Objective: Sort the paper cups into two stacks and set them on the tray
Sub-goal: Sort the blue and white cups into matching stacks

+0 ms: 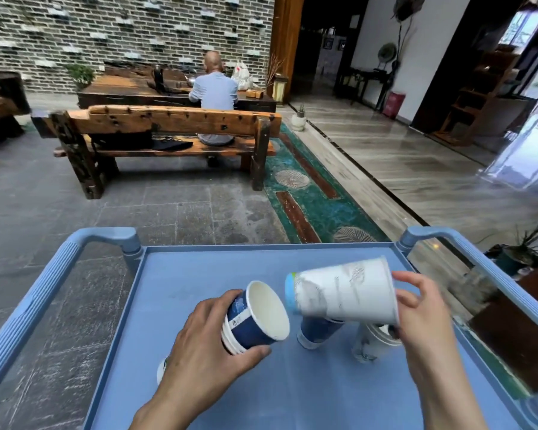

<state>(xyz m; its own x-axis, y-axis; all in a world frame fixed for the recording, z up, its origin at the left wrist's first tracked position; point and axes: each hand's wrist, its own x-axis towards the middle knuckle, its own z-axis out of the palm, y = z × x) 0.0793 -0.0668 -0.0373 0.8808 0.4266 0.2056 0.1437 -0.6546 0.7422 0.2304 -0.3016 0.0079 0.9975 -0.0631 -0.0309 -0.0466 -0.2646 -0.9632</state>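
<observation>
My left hand [205,346] grips a short stack of dark blue paper cups [255,318], tilted with the open mouth facing up and right. My right hand [416,318] holds a white paper cup [342,290] on its side by the rim, its light-blue base pointing left toward the blue stack's mouth. Below it on the blue tray [199,274] lie another blue cup [316,333] and a white cup [371,342], partly hidden. A further white cup [161,369] peeks out from under my left wrist.
The tray is the top of a blue cart with raised handles at the left [44,274] and right [466,252]. Beyond it stand a wooden bench [168,125] and a person seated at a table. A potted plant [522,249] is at the right.
</observation>
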